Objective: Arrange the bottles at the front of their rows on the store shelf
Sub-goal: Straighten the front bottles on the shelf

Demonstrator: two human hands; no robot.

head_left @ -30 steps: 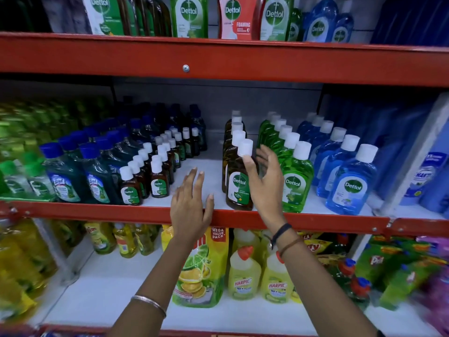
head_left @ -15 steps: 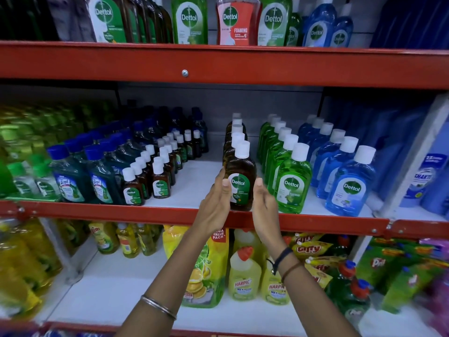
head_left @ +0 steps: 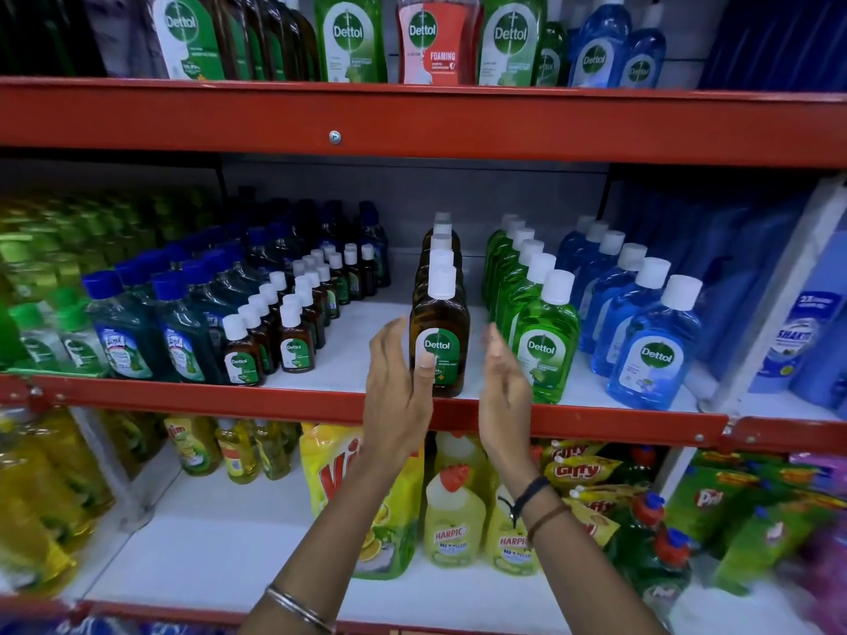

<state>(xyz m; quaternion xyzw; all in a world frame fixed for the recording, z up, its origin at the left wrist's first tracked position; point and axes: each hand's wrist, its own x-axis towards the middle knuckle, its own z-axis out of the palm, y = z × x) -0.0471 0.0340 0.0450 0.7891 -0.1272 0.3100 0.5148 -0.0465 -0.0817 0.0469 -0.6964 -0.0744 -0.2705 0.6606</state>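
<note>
A brown Dettol bottle with a white cap stands upright at the front of its row, at the red lip of the middle shelf. My left hand lies flat against the bottle's left side, its thumb resting on the label and its fingers pointing up. A small gap separates the bottle's right side from my right hand, whose fingers are apart and empty. Several more brown bottles line up behind the front one.
Right of the brown row stand a row of green Dettol bottles and a row of blue ones. Small brown bottles and dark Lizol bottles fill the left. Bare white shelf lies between the small bottles and the brown row.
My left hand came in from the left to the brown bottle. Both hands pressed its sides half a second ago; the right hand has since come off it to the right.
</note>
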